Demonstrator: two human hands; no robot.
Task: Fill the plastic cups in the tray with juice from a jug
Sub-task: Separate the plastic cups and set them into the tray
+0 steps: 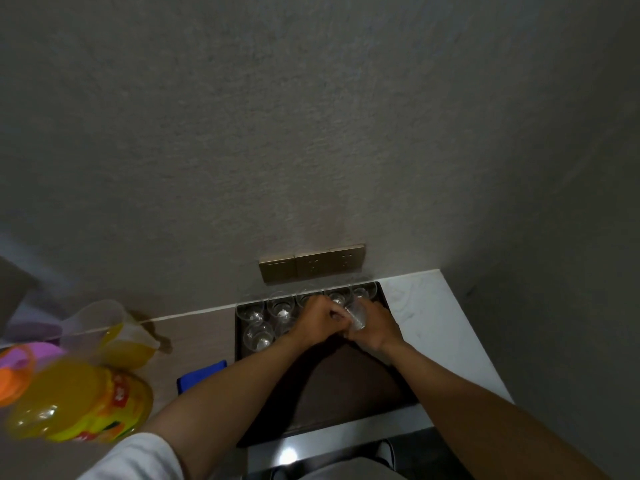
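A dark brown tray (349,386) lies on the counter against the wall. Several clear plastic cups (258,336) stand empty along its far edge and in a second row at the left. My right hand (374,329) grips a clear cup or small stack of cups (356,315) tilted above the tray. My left hand (317,318) is right beside it, fingers curled and pinching at that same cup. A clear jug (119,336) partly filled with orange juice stands on the counter to the left of the tray.
A large juice bottle (79,400) with an orange cap lies at the lower left. A blue object (201,375) sits between bottle and tray. Wall sockets (311,266) are just behind the cups. The white counter (446,323) ends at the right wall.
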